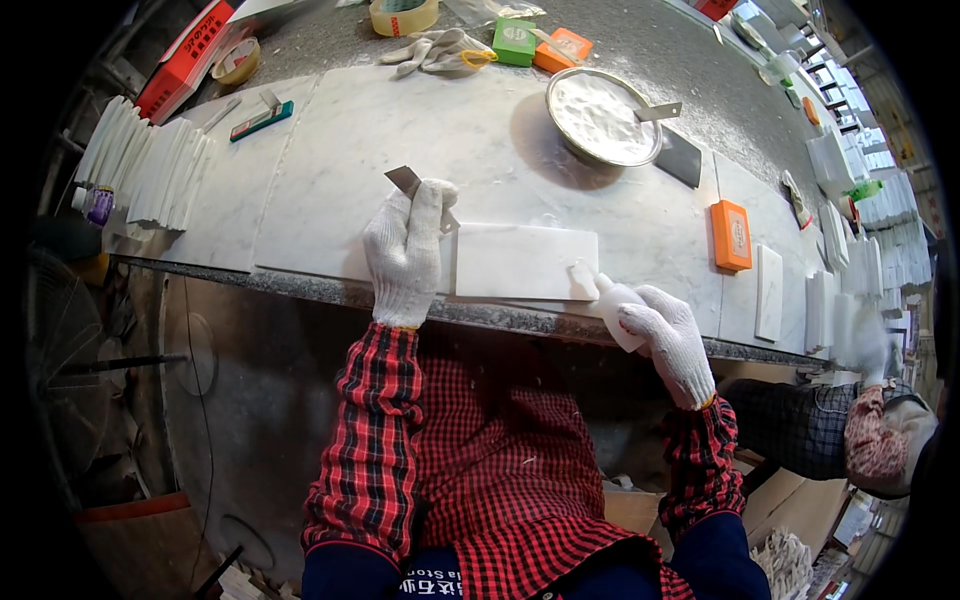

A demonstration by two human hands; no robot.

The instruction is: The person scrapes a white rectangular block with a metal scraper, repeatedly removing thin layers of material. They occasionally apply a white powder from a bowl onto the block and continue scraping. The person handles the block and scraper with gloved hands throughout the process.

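My left hand [408, 245], in a white knitted glove, has its fingers closed around a thin metal blade [403, 180]; one corner sticks up past my fingertips, and another bit of metal shows at their right side. My right hand [672, 345], gloved the same way, has its fingers wrapped around a white squeeze bottle [622, 315], tilted so that its tip points up and left toward the tile. The white tile [520, 262] lies flat between my hands, along the near edge of the pale marble tabletop [370, 120]. A small glossy white patch [582, 277] sits near its right end, right by the bottle's tip; whether the tip touches the tile, I cannot tell.

Beyond the tile is a round bowl [578, 148] of white paste or powder, with a flat scraper [660, 111] leaning out over its right rim. A dark grey plate [680, 158] lies just beside the bowl. To my right are an orange box [731, 236] and a narrow white slab [769, 293]. At the back I see grey work gloves [440, 52], a green box [514, 42] and a roll of tape [405, 22]. Off to my left are a small green case [262, 121] and a row of white tiles [165, 175] standing on edge.
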